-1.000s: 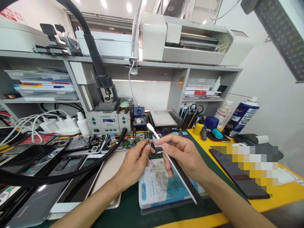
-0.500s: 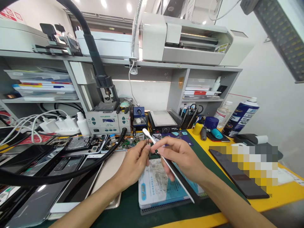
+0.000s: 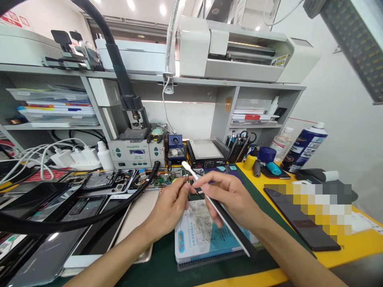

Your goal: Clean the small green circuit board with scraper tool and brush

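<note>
My right hand (image 3: 229, 195) is closed around a long, slim white tool with a rounded head (image 3: 187, 166), much like a toothbrush. Its head points up and away from me, and its dark-edged handle slants down to the right under my palm. My left hand (image 3: 172, 201) pinches a small, thin, metallic-looking piece (image 3: 188, 184) between thumb and fingers. Most of that piece is hidden, so its kind is unclear. The fingertips of both hands are close together. Below them lies a stained white-and-blue booklet (image 3: 197, 235) on the dark green mat (image 3: 161, 259).
Several phones and phone parts (image 3: 80, 215) lie at the left, crossed by a thick black hose (image 3: 98, 223). A rework station (image 3: 137, 153) and a flat heating plate (image 3: 206, 151) stand behind. A dark tablet-like panel (image 3: 302, 223) and a spray can (image 3: 305, 145) are at the right.
The white tool's handle end has shifted slightly right and down, its head slightly right. Both hands keep nearly the same place and grip.
</note>
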Demonstrator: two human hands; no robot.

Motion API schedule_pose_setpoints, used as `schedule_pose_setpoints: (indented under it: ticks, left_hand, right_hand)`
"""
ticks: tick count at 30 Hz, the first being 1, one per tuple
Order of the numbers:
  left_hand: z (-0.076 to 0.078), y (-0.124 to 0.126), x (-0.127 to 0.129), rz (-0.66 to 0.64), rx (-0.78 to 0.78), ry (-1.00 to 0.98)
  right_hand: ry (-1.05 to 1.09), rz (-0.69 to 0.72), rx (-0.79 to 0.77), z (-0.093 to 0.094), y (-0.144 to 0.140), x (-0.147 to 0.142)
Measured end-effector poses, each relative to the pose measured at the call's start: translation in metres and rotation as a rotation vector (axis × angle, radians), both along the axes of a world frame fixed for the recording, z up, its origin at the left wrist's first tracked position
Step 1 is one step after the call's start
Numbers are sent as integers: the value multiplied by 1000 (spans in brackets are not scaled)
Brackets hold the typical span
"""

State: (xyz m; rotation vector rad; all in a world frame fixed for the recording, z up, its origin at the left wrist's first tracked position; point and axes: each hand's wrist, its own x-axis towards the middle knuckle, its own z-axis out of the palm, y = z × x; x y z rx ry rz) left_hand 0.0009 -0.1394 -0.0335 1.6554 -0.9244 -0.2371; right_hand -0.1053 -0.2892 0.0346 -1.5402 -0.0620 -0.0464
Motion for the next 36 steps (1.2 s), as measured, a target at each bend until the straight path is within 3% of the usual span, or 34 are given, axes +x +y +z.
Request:
schedule_pose_setpoints:
  ticks: [6, 11, 17, 21, 28, 36]
  left_hand:
    - [-3, 0, 0, -4, 8, 5]
    - [-2, 0, 0, -5, 10, 6]
    - [-1, 1, 4, -1, 30, -25]
    - [9, 6, 12, 10, 90, -113]
    - [45, 26, 17, -177, 385, -382]
    - [46, 37, 12, -246, 585, -499]
  right_hand:
    - [-30, 30, 37, 1, -2, 0]
    - [16, 119, -30, 5, -10, 0]
    - [-93, -20, 12, 22, -33, -3]
    - [-85, -35, -44, 29, -51, -5]
    - [54, 56, -421, 28, -77, -6]
    - [237, -22, -858, 12, -106, -6]
